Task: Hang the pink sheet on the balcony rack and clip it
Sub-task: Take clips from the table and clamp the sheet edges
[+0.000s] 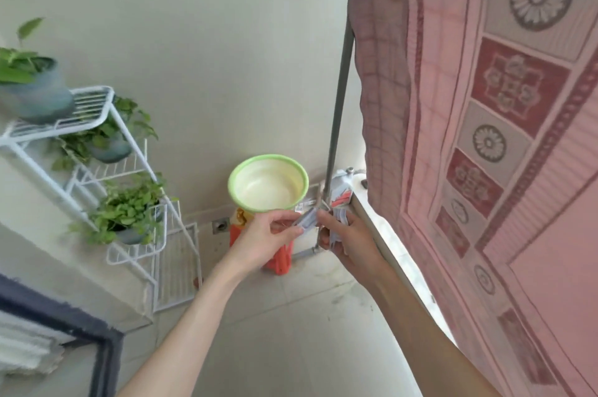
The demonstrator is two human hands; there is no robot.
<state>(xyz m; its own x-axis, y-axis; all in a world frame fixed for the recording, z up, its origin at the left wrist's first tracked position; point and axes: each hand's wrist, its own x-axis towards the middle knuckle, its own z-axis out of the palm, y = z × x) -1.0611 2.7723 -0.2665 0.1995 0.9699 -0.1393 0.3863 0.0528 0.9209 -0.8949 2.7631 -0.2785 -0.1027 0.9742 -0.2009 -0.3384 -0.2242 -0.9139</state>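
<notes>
The left hand (268, 235) pinches a grey clip (305, 221). The right hand (348, 243) grips more clips (336, 236), just at its 3 o'clock. The pink sheet (485, 137) hangs at 2 o'clock.

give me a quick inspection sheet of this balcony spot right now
surface: pale tiled floor, small drain by the wall
job's things: pink sheet already hangs over the grey rack pole; grey clips in both hands, none seen on the sheet
clutter: green basin on an orange stool
grippers: left hand pinches one clip; right hand grips a bunch
cables: nothing seen
surroundings: white plant stand with potted plants, plain wall, ledge under the sheet
</notes>
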